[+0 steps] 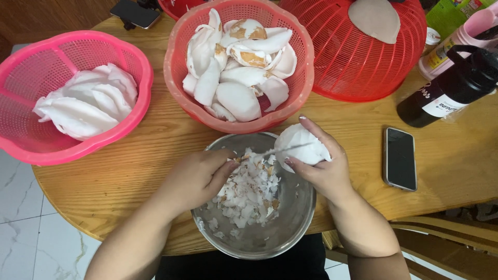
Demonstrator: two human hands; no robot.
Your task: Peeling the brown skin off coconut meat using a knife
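My right hand (pixel 324 168) grips a white piece of coconut flesh (pixel 301 145) over the far rim of a steel bowl (pixel 295 228). My left hand (pixel 199 176) is closed around the handle of a thin knife (pixel 282 150), whose blade lies across the coconut piece. The bowl holds a heap of white and brown coconut shavings (pixel 249 192).
A pink basket (pixel 21 88) at left holds peeled white coconut pieces. A salmon basket (pixel 176 72) behind the bowl holds pieces with brown skin. An upturned red basket (pixel 358 57), a black bottle (pixel 451 88), a pink bottle (pixel 467 31) and a phone (pixel 400 158) lie to the right. Another phone (pixel 135 13) rests at the far edge.
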